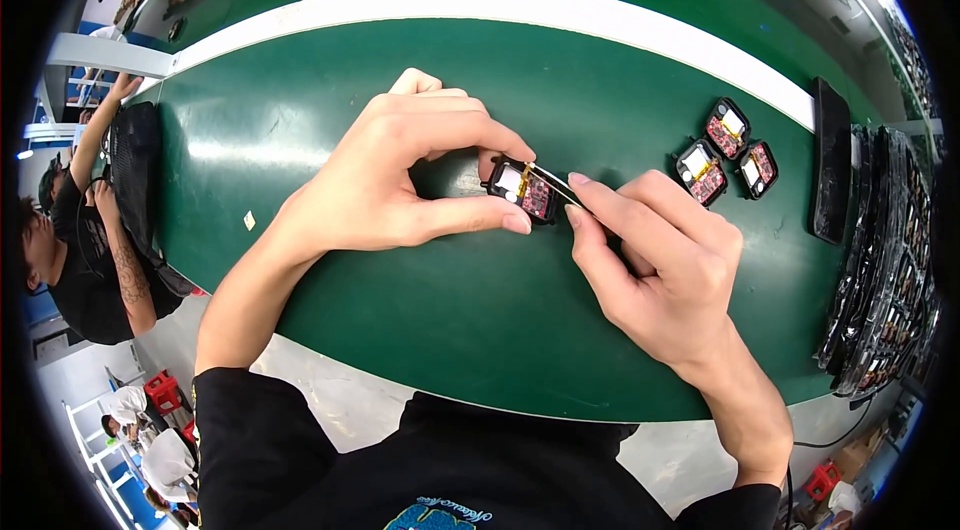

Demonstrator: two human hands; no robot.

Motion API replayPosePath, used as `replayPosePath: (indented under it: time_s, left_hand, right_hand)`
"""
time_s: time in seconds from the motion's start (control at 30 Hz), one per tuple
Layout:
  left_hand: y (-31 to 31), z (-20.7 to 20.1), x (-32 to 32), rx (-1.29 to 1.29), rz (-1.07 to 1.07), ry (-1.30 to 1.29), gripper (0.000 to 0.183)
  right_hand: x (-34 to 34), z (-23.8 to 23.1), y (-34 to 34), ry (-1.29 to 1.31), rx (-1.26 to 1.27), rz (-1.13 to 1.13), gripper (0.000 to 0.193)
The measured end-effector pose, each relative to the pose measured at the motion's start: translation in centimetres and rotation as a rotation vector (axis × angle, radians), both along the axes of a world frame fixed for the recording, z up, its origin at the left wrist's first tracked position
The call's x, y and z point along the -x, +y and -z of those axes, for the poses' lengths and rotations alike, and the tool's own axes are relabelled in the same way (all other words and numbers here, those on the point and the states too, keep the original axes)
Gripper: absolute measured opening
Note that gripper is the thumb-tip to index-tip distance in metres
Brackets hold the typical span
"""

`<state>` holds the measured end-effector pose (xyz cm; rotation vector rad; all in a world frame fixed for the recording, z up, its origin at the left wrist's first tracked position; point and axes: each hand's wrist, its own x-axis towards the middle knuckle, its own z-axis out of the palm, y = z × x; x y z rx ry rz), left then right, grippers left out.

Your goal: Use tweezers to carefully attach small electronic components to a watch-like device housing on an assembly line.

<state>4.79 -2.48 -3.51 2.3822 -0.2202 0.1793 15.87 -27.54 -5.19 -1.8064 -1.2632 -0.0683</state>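
Between the thumb and fingers of my left hand [390, 170] is a small black device housing [522, 192], its inside facing up. A red circuit board, a white block and a strip of yellow tape show in it. My right hand [665, 255] pinches a pair of tweezers [553, 181] between thumb and forefinger. The tips of the tweezers reach to the upper edge of the housing, close to my left fingertip. What the tips touch is too small to make out.
Three similar housings [728, 127] lie at the right on the green table [450, 330]. A black tray [831, 160] and a stack of filled clear trays [880, 270] stand at the right edge. A white ledge [480, 2] runs along the back. Another person [90, 250] sits at the left.
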Motion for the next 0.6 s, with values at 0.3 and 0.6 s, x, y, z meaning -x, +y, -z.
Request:
replayPosePath:
  time_s: [0.3,0.6]
  left_hand:
    - [0.6,-0.2,0.0,-0.004,-0.001,0.019,0.049]
    - [1.5,-0.3,-0.2,0.035,0.093,0.111,0.058]
  right_hand:
    - [0.1,0.1,0.1,0.016,-0.011,-0.020,0.022]
    - [-0.7,-0.6,-0.3,0.317,0.037,-0.070,0.013]
